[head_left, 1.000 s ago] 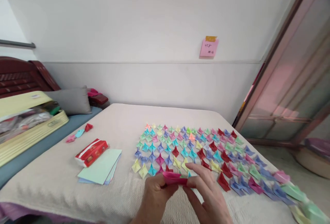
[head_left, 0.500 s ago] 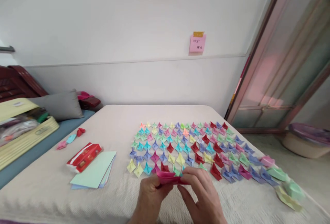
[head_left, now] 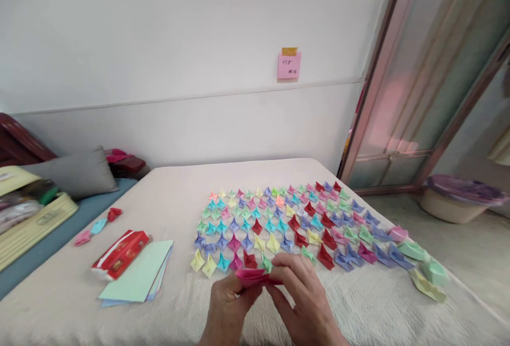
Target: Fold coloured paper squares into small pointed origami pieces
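A folded pink paper (head_left: 252, 277) is held between my two hands, low in the middle of the view. My left hand (head_left: 229, 299) pinches its left end with thumb and fingers. The fingers of my right hand (head_left: 298, 294) are closed on its right end, covering that part. Just beyond my hands, rows of small folded paper boats (head_left: 273, 242) in red, blue, green, yellow and pink spread over the cream-covered surface (head_left: 179, 186). The nearest ones are partly hidden behind my fingers.
To the left lie a stack of pale green and blue paper sheets (head_left: 137, 277), a red tissue pack (head_left: 121, 254) and three small paper pieces (head_left: 98, 226). Larger paper boats (head_left: 428, 283) sit near the right edge. A pink note (head_left: 289, 66) is taped to the wall; a lidded tub (head_left: 458, 202) stands on the floor.
The view has turned slightly right, so the scene sits further left. Both hands still grip the pink paper, and the right fingers lie slightly closer to the left hand.
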### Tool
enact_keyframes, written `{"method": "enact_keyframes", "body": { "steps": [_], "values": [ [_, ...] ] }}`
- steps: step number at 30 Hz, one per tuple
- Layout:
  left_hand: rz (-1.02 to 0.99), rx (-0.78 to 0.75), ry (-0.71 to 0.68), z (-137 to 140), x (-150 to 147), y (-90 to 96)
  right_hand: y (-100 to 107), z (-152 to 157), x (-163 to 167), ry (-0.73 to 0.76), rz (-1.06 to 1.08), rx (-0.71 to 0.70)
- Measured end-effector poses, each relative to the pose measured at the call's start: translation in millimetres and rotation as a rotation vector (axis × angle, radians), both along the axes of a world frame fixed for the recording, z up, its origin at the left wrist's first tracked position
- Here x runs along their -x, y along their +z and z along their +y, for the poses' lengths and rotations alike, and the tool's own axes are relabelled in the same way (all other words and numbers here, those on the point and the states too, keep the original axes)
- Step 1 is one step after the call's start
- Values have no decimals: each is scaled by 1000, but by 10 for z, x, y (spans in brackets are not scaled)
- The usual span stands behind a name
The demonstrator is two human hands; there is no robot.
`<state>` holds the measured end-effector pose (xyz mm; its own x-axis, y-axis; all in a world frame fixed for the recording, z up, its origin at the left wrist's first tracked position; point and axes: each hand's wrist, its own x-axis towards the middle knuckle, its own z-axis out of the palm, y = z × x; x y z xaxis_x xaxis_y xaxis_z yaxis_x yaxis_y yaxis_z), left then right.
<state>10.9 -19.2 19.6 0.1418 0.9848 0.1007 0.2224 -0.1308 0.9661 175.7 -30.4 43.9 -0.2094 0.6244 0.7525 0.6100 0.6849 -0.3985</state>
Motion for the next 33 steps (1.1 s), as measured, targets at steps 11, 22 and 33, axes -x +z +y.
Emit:
{"method": "enact_keyframes", "body": {
  "steps": [11, 22, 33],
  "values": [
    [56, -104, 45, -16, 13, 62, -3, -1, 18, 10, -36, -16],
    [-44, 12, -136, -12, 21, 206, -8, 33, 8, 38, -60, 84],
    [26, 160, -198, 9, 48, 105, -104, 33, -1, 15, 204, 538]
  ]
}}
